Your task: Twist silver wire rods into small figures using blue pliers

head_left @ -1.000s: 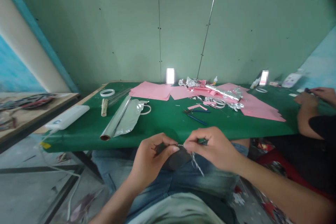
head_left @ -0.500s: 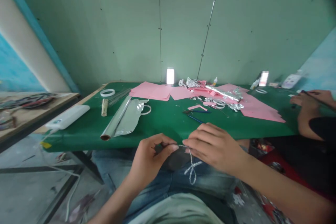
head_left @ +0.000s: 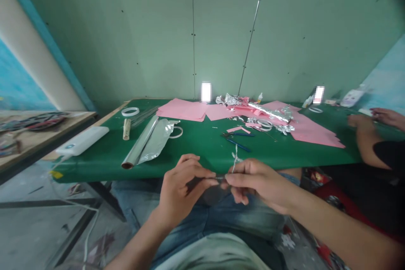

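The left hand (head_left: 182,190) and the right hand (head_left: 257,183) are pinching a twisted foil strand (head_left: 235,161), both closing tightly around it.

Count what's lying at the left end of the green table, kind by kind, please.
White rings: 2
Short wooden dowel: 1
Bundle of thin wires: 1
Roll of silver foil: 1
White power bank: 1
Total: 6

Pale green tee (head_left: 211,255), faded blue jeans (head_left: 256,219)
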{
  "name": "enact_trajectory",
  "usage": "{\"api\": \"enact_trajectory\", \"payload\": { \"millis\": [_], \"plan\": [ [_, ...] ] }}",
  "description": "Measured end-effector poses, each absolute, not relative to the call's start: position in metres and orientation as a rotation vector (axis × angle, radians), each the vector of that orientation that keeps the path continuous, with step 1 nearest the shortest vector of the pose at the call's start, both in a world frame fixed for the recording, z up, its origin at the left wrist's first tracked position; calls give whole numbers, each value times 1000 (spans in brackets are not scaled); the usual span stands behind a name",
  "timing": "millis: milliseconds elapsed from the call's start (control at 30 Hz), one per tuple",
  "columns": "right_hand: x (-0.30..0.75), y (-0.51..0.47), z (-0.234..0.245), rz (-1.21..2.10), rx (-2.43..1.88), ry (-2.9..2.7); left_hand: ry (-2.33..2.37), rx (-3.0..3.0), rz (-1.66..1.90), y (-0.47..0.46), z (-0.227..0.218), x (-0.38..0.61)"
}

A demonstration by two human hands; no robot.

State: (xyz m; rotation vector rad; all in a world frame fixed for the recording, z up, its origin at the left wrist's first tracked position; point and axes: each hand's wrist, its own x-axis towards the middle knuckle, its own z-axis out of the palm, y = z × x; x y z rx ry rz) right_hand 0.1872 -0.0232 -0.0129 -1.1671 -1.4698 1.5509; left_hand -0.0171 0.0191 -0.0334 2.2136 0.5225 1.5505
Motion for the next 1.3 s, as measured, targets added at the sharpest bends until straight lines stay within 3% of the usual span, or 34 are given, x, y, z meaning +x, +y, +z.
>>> {"api": "enact_trajectory", "payload": {
  "millis": [100, 200, 300, 367, 433, 633, 733, 833, 1033, 1100, 1200, 1300],
  "plan": [
    [193, -28, -15, 581, -1237, -1838, 765, 1896, 1475, 19, -36, -16],
    [198, -31, -19, -382, -1047, -2077, 803, 1606, 1309, 18, -37, -14],
    [197, -27, -18, -735, -926, -2172, 756, 1470, 1214, 17, -36, -12],
    [193, -23, -16, -597, -869, -2170, 699, 1441, 1209, 16, -36, -11],
    [188, -20, -13, -246, -839, -2130, 629, 1445, 1240, 17, -36, -11],
    [177, -19, -17, 1364, -997, -1591, 451, 1619, 1418, 24, -43, -11],
    [176, -18, -22, 1847, -954, -1235, 339, 1703, 1460, 27, -45, -10],
    [179, -21, -19, 1647, -1000, -1386, 388, 1662, 1475, 27, -43, -10],
    [192, -30, -11, 49, -962, -2185, 646, 1435, 1373, 17, -38, -12],
    [191, -30, -16, -264, -859, -2200, 619, 1402, 1316, 15, -37, -11],
    [185, -28, -23, -264, -804, -2128, 558, 1391, 1285, 14, -37, -8],
    [177, -29, -26, 70, -893, -1995, 505, 1339, 1304, 15, -39, -5]
  ]
}}
